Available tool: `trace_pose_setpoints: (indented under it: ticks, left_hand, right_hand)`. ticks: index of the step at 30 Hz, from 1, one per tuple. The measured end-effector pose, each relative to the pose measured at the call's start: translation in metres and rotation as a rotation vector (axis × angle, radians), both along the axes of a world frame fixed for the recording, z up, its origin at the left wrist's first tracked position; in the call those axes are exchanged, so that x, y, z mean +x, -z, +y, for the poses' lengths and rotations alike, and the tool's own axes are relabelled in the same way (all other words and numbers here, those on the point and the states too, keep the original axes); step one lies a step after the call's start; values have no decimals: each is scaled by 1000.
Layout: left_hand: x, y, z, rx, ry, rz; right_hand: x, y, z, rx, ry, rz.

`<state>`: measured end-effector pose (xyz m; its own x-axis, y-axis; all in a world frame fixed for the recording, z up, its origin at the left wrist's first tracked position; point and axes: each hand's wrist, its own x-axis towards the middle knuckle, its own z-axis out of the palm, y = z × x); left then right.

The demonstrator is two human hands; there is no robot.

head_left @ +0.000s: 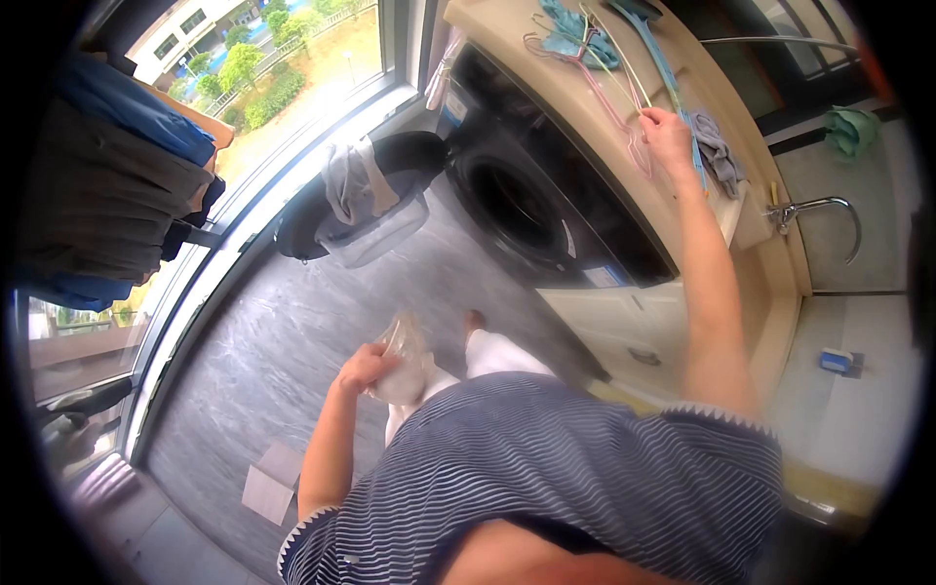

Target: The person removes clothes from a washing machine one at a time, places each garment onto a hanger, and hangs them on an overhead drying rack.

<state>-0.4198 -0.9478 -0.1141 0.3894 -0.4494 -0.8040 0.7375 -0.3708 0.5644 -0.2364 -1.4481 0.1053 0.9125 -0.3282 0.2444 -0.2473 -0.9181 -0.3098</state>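
Note:
My right hand [667,139] reaches over the beige counter and is closed on a pale yellow-green hanger [624,73]. Beside it on the counter lie a pink hanger [585,66], a blue hanger [666,68] and a crumpled grey cloth [717,154]. Low in front of my body, my left hand [367,369] grips a sheer beige cloth-like piece [406,356], which hangs by my leg. Its exact kind cannot be made out.
A black front-loading washing machine [502,195] stands under the counter [526,49]. Near the window, a clear basin [375,234] and a grey garment [353,180] sit by a dark round tub [292,229]. Clothes [107,166] hang at left; a faucet [819,207] is at right.

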Motion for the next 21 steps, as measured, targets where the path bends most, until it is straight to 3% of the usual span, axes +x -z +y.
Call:
trace_pose_setpoints:
  ticks: [1, 4, 8, 11, 13, 16, 19, 21]
  left_hand:
    - [-1, 6, 4, -36, -86, 34]
    - [3, -1, 8, -129, -204, 25]
    - [10, -38, 13, -283, -274, -69]
    - [15, -46, 33, -297, -361, -89]
    - [18, -73, 48, -370, -493, -97]
    - [16, -93, 78, -400, -606, -150]
    - [10, -116, 95, -424, -644, -223]
    - [3, -132, 111, -444, -643, -291]
  right_hand:
    - [-1, -5, -1, 36, 5, -13]
    - [3, -9, -15, -186, 6, -257]
    - [11, -21, -48, -157, -9, -482]
    - [1, -40, -5, 405, -252, -635]
    - [-27, -54, 51, 771, -283, -418]
    - [-52, -37, 130, 932, -240, -290]
    - [-76, 14, 177, 1199, -387, 51]
    - [-90, 51, 219, 1169, -441, 205]
